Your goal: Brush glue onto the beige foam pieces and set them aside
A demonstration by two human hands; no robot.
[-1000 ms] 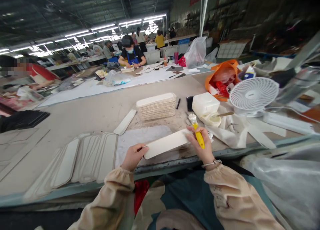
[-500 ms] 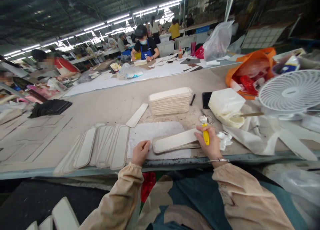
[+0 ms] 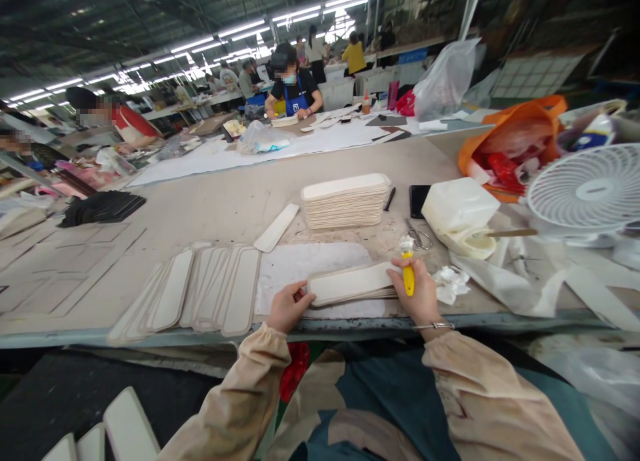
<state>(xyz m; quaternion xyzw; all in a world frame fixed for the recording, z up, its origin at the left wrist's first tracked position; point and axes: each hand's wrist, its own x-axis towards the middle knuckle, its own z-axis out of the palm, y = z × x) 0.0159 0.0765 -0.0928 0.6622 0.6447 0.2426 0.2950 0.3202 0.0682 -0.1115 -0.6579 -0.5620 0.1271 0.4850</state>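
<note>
Head view: left hand (image 3: 289,307) has reached the strip (image 3: 350,282).

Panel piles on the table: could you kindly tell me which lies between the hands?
The low pile on the white sheet; the tall stack stands farther back, the fanned row lies left.

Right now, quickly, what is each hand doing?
Left hand: fingers at the white strip's left end; firm grip cannot be told.
Right hand: holding the yellow-handled tool, fingers at the strip's right end.
</note>
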